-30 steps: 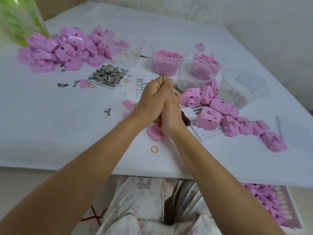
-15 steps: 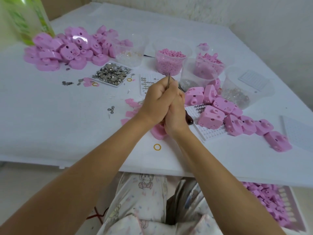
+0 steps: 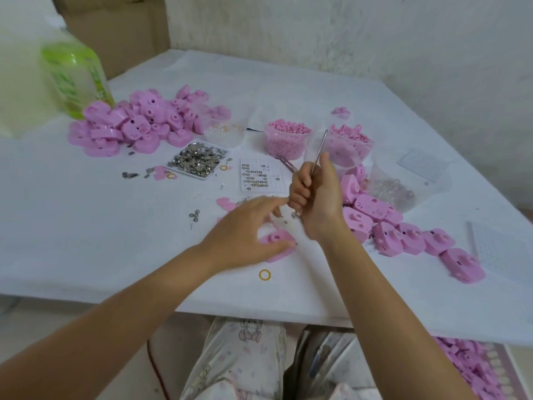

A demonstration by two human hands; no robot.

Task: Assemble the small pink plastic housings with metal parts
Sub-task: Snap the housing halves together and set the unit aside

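Two hands work mid-table: the left hand [image 3: 245, 229], fingers loosely spread, rests on a pink housing [image 3: 278, 241], the right hand [image 3: 318, 194] at its 2 o'clock grips a thin metal tool [image 3: 319, 150], and the green bottle [image 3: 76, 79] at 10 o'clock has a label too blurred to read.

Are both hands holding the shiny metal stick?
No, only the right hand grips the metal stick, while the left hand reaches, open, over a pink housing on the table.
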